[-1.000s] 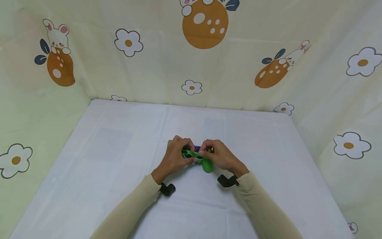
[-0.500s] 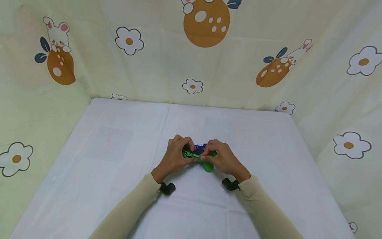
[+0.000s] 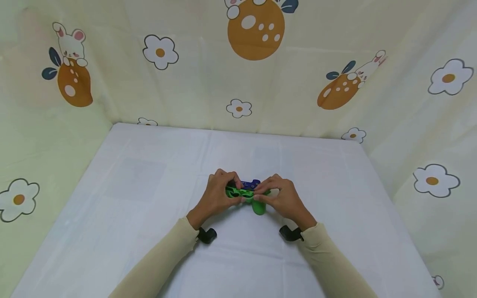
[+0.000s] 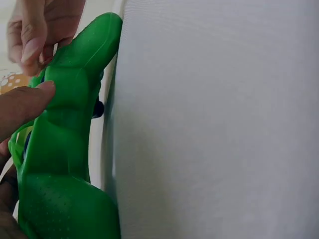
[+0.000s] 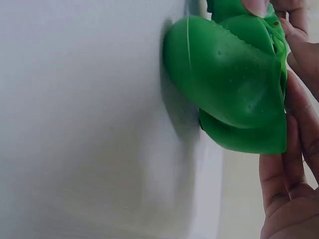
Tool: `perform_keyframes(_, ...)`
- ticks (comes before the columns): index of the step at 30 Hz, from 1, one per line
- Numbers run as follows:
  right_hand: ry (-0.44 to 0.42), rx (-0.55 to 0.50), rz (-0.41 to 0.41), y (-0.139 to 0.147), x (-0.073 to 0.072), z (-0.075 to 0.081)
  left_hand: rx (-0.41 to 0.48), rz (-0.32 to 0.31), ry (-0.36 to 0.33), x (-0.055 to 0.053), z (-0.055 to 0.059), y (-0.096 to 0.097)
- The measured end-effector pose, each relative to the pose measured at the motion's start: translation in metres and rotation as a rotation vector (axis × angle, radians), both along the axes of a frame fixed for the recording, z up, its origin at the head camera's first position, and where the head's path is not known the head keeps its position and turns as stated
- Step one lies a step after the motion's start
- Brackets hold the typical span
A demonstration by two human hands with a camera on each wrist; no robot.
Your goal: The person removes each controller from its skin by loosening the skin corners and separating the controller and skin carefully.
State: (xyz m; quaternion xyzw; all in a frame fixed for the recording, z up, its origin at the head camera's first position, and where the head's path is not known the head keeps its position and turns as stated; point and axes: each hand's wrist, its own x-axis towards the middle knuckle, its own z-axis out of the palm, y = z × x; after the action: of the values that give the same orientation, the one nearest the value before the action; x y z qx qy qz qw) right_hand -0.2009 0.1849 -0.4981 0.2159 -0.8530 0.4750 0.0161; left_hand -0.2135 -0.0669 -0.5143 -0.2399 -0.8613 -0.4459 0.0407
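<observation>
A blue game controller (image 3: 255, 184) lies in a stretchy green silicone cover (image 3: 259, 207), low over the white table. Its blue body shows along the far side in the head view. My left hand (image 3: 217, 191) grips the left end, thumb on the near side and fingers curled over the far side. With thumb and forefinger, my right hand (image 3: 285, 199) pinches the cover's rim right of the middle. Seen from the left wrist, the cover (image 4: 65, 129) has its ridged underside toward the camera. A rounded grip of the cover (image 5: 224, 69) fills much of the right wrist view.
A white cloth covers the table (image 3: 156, 165). Behind it and at both sides hangs a pale curtain (image 3: 193, 82) printed with flowers and rabbits. A black wrist mount (image 3: 206, 236) sits on the left wrist, another black mount (image 3: 290, 234) on the right.
My right hand has moved a little to the right along the cover's rim. More of the blue controller shows between the hands. My left hand stays in place on its end.
</observation>
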Motion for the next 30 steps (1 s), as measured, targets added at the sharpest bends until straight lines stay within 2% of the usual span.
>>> perform_keyframes(5, -0.092, -0.109, -0.039, 0.012, 0.003, -0.007, 0.026, -0.016, -0.040, 0.000, 0.003, -0.003)
perform_keyframes(8, -0.130, -0.132, -0.072, 0.018, 0.004, -0.009, 0.062, -0.018, -0.052, 0.001, 0.006, -0.007)
perform_keyframes(13, -0.183, -0.076, -0.121, 0.026, 0.006, -0.008, 0.121, 0.006, -0.020, 0.004, 0.006, -0.019)
perform_keyframes(16, -0.210, -0.019, -0.135, 0.028, 0.008, -0.008, 0.105, 0.040, -0.011, 0.006, 0.003, -0.029)
perform_keyframes(18, -0.232, 0.018, -0.138, 0.028, 0.008, -0.011, 0.083, 0.060, -0.031, 0.008, 0.000, -0.035)
perform_keyframes(21, -0.276, 0.056, -0.129, 0.025, 0.008, -0.015, 0.058, 0.073, -0.101, 0.010, -0.004, -0.041)
perform_keyframes(25, -0.296, 0.071, -0.117, 0.017, 0.010, -0.018, 0.058, 0.066, -0.177, 0.012, -0.008, -0.044)
perform_keyframes(30, -0.262, 0.109, -0.135, 0.011, 0.011, -0.018, 0.064, 0.049, -0.192, 0.012, -0.011, -0.042)
